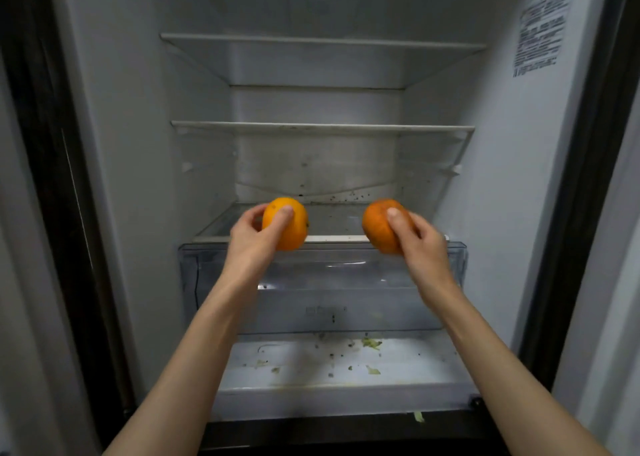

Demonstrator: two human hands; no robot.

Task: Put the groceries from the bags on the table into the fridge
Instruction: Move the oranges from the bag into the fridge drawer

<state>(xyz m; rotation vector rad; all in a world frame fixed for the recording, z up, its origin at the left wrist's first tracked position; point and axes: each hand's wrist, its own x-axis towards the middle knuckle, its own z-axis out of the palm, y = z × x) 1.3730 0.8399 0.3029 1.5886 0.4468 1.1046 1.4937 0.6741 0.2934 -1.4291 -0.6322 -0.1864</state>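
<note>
Two round orange citrus fruits in play: the brighter orange fruit (pixel 289 225) is gripped by the left hand (pixel 254 244), fingers and thumb curled round it; the darker, duller orange fruit (pixel 379 227) is gripped the same way by the right hand (pixel 420 244). Both are held up at the front edge of the lowest glass shelf (pixel 325 221), left one toward the shelf's left end, right one toward its right end, well apart. Can't tell if either touches the shelf lip; they look airborne, just in front of and above it. Neither is set down yet. Below the shelf sits a clear plastic crisper drawer (pixel 322 282), closed or nearly so, nothing visible inside. Under that, a white bottom tray (pixel 339 362) with green leaf scraps and dark specks. Two more white-edged glass shelves above, middle shelf (pixel 322 128) and top shelf (pixel 322 41), carry nothing visible. Open white fridge interior (pixel 138 143), printed label on the right wall (pixel 538 29). Bags and bench not in view. Progress, my read: early. No groceries stored in any compartment shown, so these two fruits look like the first items in, or near it. Step in hand is placing them, likely on the lowest shelf. Left to do: release both, then fetch the rest from the bags, amount unknown. Risk: round fruit can roll off the shelf's front edge; set them further back.
</note>
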